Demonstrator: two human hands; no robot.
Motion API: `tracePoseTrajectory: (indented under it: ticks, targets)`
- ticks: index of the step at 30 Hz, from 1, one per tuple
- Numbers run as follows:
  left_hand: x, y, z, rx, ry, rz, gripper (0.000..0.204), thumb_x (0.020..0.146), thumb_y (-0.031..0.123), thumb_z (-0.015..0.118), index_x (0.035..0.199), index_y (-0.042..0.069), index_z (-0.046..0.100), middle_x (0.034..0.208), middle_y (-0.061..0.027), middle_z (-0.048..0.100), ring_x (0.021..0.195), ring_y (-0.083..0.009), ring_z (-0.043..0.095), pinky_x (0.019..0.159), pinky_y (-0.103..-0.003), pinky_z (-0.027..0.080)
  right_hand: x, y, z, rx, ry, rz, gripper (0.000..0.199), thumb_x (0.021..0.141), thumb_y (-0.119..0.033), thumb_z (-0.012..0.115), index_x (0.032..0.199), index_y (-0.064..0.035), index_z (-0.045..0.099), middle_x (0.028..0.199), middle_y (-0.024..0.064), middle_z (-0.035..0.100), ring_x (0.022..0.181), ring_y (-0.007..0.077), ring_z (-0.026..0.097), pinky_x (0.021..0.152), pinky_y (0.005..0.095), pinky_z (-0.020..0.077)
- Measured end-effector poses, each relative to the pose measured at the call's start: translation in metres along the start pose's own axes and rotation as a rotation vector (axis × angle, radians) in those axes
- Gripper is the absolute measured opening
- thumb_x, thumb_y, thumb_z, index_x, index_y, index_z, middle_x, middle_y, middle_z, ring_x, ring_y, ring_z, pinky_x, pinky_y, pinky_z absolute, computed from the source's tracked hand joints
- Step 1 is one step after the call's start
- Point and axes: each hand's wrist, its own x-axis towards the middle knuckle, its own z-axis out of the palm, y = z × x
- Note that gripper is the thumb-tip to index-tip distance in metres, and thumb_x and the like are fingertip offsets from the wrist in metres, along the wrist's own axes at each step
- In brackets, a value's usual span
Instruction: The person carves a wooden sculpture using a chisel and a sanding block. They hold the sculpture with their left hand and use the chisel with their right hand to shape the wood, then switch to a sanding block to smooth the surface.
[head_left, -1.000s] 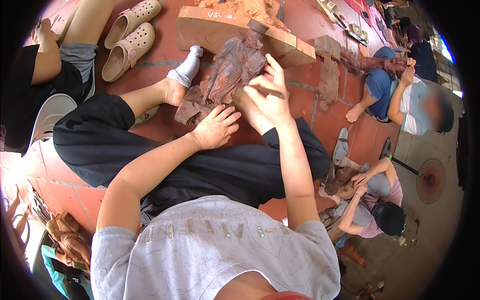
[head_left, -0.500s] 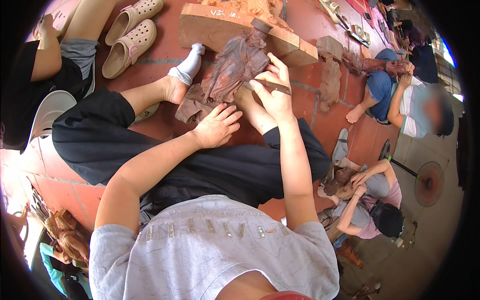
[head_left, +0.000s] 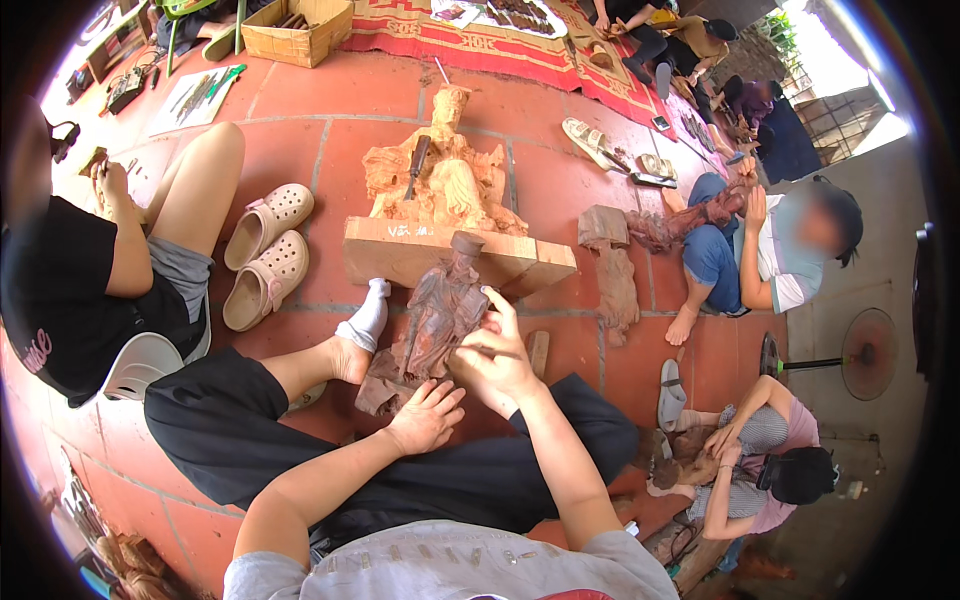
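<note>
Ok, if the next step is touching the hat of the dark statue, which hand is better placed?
Probably the right hand: it reaches higher beside the dark statue, nearer to its hat. The left hand lies lower, by the base.

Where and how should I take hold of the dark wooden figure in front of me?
I'd grip the dark wooden figure by its blocky base, coming from your own side, near your left hand. The base looks wide and chunky, whereas the top narrows to a flat-topped hat, likely a weaker hold.
</note>
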Motion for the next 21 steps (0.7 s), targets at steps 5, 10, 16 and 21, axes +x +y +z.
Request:
tracePoseTrajectory:
  ticks: [5, 10, 16, 21]
  targets:
    - [0.0, 0.001, -0.003, -0.001, -0.051, -0.013, 0.045, 0.089, 0.037, 0.065, 0.128, 0.015, 0.062, 0.15, -0.0125, 0.043, 0.141, -0.0349, 0.035, 0.117, -0.055, 0.026, 0.0, 0.001, -0.009, -0.067, -0.066, 0.024, 0.013, 0.079, -0.01, 0.083, 0.087, -0.0063, 0.073, 0.158, 0.0195, 0.032, 0.116, 0.0304, 0.058, 0.1, 0.0427, 0.0477]
    - [0.0, 0.001, -0.002, -0.002, -0.015, 0.0, 0.045, 0.088, 0.036, 0.065, 0.127, 0.015, 0.062, 0.148, -0.0125, 0.044, 0.14, -0.0352, 0.036, 0.116, -0.055, 0.027, -0.002, -0.004, 0.0, 0.052, 0.002, 0.019, 0.016, 0.077, -0.008, 0.083, 0.09, -0.0096, 0.074, 0.156, 0.0159, 0.035, 0.117, 0.0234, 0.054, 0.098, 0.0384, 0.048]
    - [0.0, 0.001, -0.003, -0.012, -0.015, -0.004, 0.045, 0.088, 0.036, 0.065, 0.127, 0.015, 0.062, 0.147, -0.0126, 0.045, 0.14, -0.0353, 0.037, 0.116, -0.055, 0.027, 0.003, 0.0, -0.012, -0.04, -0.05, 0.009, 0.014, 0.079, -0.006, 0.082, 0.089, -0.0056, 0.072, 0.155, 0.0175, 0.038, 0.107, 0.0249, 0.062, 0.093, 0.0395, 0.0517]
    - [0.0, 0.002, -0.006, -0.049, 0.006, -0.002, 0.039, 0.088, 0.032, 0.063, 0.123, 0.012, 0.062, 0.147, -0.0136, 0.047, 0.14, -0.0354, 0.037, 0.117, -0.053, 0.027, 0.0, -0.007, 0.0, 0.008, -0.001, -0.006, 0.014, 0.078, -0.006, 0.082, 0.088, -0.006, 0.072, 0.153, 0.0171, 0.041, 0.102, 0.0227, 0.061, 0.091, 0.0379, 0.0518]
